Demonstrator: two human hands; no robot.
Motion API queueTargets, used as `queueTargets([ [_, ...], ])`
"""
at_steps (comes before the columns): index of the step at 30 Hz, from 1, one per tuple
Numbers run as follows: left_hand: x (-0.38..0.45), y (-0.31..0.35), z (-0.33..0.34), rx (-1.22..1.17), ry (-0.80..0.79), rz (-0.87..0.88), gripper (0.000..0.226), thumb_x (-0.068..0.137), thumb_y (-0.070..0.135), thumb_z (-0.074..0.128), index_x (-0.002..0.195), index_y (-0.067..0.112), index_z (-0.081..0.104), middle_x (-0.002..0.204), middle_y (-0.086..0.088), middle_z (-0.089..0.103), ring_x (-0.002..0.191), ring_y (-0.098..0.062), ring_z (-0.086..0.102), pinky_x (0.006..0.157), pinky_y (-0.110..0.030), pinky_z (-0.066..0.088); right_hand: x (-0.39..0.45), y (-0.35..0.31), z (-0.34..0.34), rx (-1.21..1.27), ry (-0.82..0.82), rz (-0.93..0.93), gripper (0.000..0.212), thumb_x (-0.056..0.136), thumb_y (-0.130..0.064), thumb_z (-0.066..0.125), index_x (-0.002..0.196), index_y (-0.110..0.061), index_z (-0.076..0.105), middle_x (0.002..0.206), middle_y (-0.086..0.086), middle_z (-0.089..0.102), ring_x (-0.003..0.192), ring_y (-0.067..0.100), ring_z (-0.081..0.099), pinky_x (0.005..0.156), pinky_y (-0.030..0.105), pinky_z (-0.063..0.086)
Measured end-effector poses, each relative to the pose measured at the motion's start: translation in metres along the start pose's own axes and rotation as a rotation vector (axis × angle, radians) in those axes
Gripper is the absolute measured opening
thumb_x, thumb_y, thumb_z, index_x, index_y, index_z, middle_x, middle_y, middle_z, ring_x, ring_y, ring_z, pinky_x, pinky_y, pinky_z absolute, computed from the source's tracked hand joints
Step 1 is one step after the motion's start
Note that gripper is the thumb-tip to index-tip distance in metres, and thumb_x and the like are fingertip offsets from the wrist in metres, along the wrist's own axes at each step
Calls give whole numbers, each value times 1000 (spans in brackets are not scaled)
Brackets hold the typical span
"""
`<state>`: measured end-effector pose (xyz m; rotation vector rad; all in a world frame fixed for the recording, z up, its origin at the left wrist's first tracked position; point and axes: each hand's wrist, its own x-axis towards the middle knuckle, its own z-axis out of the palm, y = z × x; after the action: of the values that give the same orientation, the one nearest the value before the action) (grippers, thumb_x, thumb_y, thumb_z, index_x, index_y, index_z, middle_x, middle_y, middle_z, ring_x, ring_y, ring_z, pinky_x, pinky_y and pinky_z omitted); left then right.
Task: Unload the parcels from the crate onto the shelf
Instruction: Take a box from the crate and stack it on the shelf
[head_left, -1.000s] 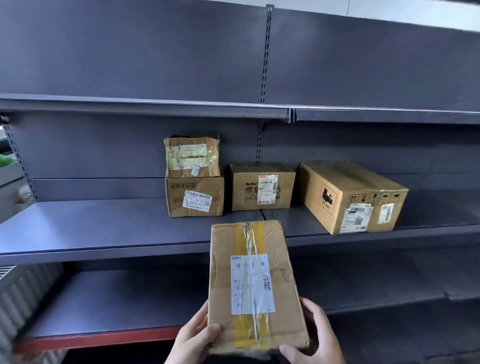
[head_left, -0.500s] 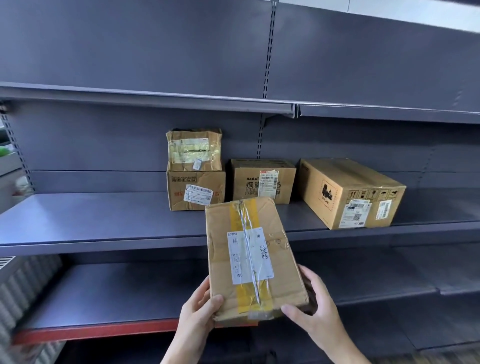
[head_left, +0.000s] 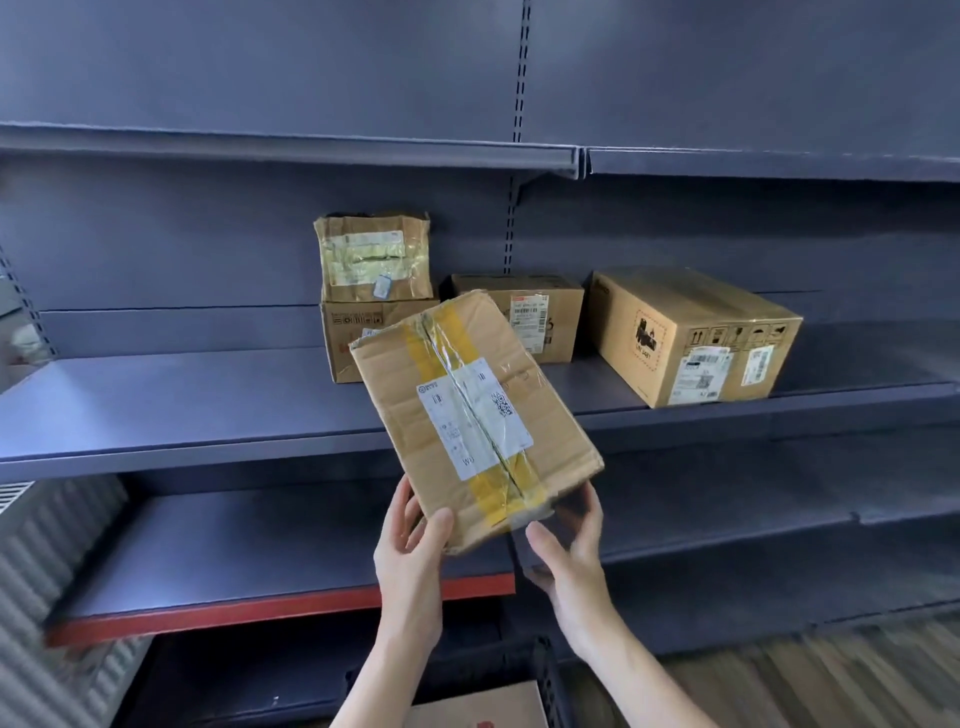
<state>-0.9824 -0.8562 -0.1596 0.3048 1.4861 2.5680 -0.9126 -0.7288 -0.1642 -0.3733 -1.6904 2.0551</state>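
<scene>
I hold a flat cardboard parcel with yellow tape and a white label, tilted, in front of the middle shelf. My left hand grips its near left corner, thumb on top. My right hand grips the near right corner from below. On the shelf behind stand a crumpled taped parcel stacked on a small box, a labelled box and a larger box. The dark crate shows at the bottom edge with a cardboard parcel inside.
An upper shelf overhangs the parcels. A lower shelf with a red front strip lies beneath my hands. The left part of the middle shelf is bare. A corrugated grey panel stands at the lower left.
Both hands have lifted the flat parcel up and forward toward the middle shelf, and it has rotated so its far end leans left. The crate has come into view below.
</scene>
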Motion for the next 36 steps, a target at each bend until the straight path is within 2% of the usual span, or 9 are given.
queueTargets([
  [3, -3, 1, 5, 2, 11, 20, 69, 60, 35, 74, 126, 33, 54, 119, -4, 67, 112, -25, 63, 94, -47, 49, 4, -3, 9, 77, -9, 19, 99, 50, -50, 77, 128, -61, 17, 138, -12, 40, 121, 8, 47, 92, 47, 47],
  [7, -6, -1, 11, 3, 13, 37, 65, 59, 36, 75, 121, 38, 55, 119, -4, 67, 110, -24, 64, 90, -44, 51, 8, -6, 15, 169, -14, -6, 100, 53, -44, 79, 124, -68, 13, 134, -15, 47, 118, 12, 52, 93, 49, 47],
  [11, -11, -8, 13, 18, 14, 44, 62, 57, 37, 76, 114, 44, 55, 119, -3, 66, 107, -22, 65, 80, -35, 54, 9, -7, 19, 288, 4, -61, 105, 55, -31, 81, 128, -63, 13, 135, -5, 48, 122, 21, 51, 93, 54, 48],
  [16, -12, -12, 9, 57, -26, 6, 66, 55, 41, 76, 116, 42, 51, 124, -5, 62, 111, -24, 62, 87, -42, 53, 6, -8, 16, 286, 54, -115, 106, 53, -31, 82, 131, -59, 15, 141, -1, 39, 129, 21, 43, 100, 58, 41],
  [25, 26, 34, -40, 302, 22, -24, 66, 67, 40, 70, 126, 39, 42, 143, -4, 39, 110, -2, 49, 93, -44, 48, 11, -5, -44, 177, -28, -41, 101, 56, -18, 79, 131, -55, 24, 132, 3, 47, 123, 28, 48, 88, 57, 50],
  [29, 39, 63, -56, 437, -69, -36, 73, 58, 48, 69, 126, 44, 42, 143, 0, 38, 121, -12, 47, 86, -39, 50, 12, -8, -80, 62, -151, 29, 100, 49, -15, 81, 126, -57, 32, 128, 6, 51, 116, 26, 55, 72, 36, 55],
  [31, 38, 69, -60, 493, -145, -65, 60, 63, 41, 67, 118, 51, 45, 143, 1, 37, 119, -10, 49, 81, -34, 50, 13, -10, -90, 33, -206, 51, 99, 48, -14, 80, 127, -52, 34, 127, 7, 53, 111, 25, 59, 70, 34, 55],
  [34, 33, 68, -68, 541, -267, -136, 74, 56, 45, 70, 126, 48, 44, 144, 5, 41, 125, -21, 48, 94, -43, 48, 15, -13, -96, 30, -289, 66, 97, 45, -19, 78, 128, -47, 36, 123, 4, 58, 107, 22, 62, 71, 32, 55],
  [36, 27, 64, -72, 530, -354, -152, 76, 57, 43, 70, 129, 45, 45, 135, 8, 53, 117, -19, 56, 89, -40, 52, 18, -16, -97, 25, -333, 74, 92, 47, -20, 77, 125, -50, 38, 121, 2, 61, 108, 23, 62, 73, 33, 55],
])
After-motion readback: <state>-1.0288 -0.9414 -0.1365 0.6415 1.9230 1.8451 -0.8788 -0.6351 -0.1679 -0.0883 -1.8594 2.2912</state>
